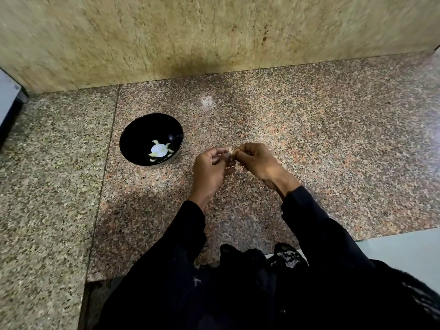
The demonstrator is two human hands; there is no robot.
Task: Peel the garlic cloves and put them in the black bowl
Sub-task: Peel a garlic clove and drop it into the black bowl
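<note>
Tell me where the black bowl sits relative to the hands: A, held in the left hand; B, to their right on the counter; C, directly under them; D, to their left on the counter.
D: the bowl stands on the counter left of both hands, apart from them, while the left hand and right hand pinch a garlic clove between them.

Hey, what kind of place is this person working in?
Probably a kitchen: a speckled granite counter meets a stone wall, a black bowl holds peeled garlic cloves, and both hands work on another.
</note>
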